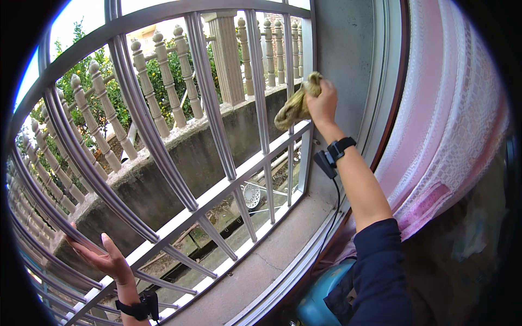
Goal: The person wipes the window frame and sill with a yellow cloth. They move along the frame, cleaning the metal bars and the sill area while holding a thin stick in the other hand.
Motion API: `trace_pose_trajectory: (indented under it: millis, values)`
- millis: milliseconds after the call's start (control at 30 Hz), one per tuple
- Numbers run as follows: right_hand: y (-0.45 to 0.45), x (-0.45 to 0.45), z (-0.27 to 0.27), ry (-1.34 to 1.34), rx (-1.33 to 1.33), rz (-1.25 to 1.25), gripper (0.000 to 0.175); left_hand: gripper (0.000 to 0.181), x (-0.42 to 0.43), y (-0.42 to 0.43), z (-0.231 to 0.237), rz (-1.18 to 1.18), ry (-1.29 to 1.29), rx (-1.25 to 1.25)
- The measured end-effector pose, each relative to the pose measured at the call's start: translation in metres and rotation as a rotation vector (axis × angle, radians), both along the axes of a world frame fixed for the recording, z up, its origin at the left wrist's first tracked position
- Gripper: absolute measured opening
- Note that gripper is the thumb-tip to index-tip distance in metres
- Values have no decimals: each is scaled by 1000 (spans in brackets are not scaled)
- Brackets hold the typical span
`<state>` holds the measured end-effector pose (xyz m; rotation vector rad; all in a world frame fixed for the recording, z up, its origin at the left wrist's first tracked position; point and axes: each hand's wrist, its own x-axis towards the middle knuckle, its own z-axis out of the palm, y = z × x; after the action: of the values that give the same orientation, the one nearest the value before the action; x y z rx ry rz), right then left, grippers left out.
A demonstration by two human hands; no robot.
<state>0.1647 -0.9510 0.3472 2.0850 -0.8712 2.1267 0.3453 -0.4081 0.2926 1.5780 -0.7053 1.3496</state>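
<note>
A bunched yellowish-green cloth (297, 106) is gripped in my right hand (324, 102), close to the right end of a metal window grille (214, 190). The cloth overlaps a thin upright bar near the grille's side frame; whether it presses on the metal cannot be told. At the lower left, my left hand (102, 256) is spread with the thumb raised, its fingers against or just beside an upright bar (61, 216). It holds nothing. Both wrists wear black straps, and a black cable (337, 203) hangs from the right one.
A concrete sill (261, 265) and a sliding-window track (285, 281) run below the grille. Pink and white lace curtain (436, 122) hangs at the right, above a turquoise rounded object (322, 289). Outside stand a low wall (179, 167) with balusters (165, 69) and a white plastic basket (251, 195).
</note>
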Motion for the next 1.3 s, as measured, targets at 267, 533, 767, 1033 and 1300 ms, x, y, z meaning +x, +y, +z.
trace_pose_trajectory:
  millis: [267, 533, 767, 1033, 1300]
  values:
    - [-74, 26, 127, -39, -288, -267, 37, 79, 1, 2, -2, 127, 14, 50]
    - [-95, 35, 21, -112, -329, -177, 34, 68, 1, 2, -2, 42, 46, 53]
    - [-33, 4, -93, 96, 212, -73, 34, 70, 2, 2, -4, 45, 34, -26]
    - [-64, 23, 138, -129, -160, -252, 40, 83, 6, 3, -10, 86, 76, -24]
    - [-74, 36, 130, 121, -144, -377, 40, 65, 5, 4, -5, 191, -26, 89]
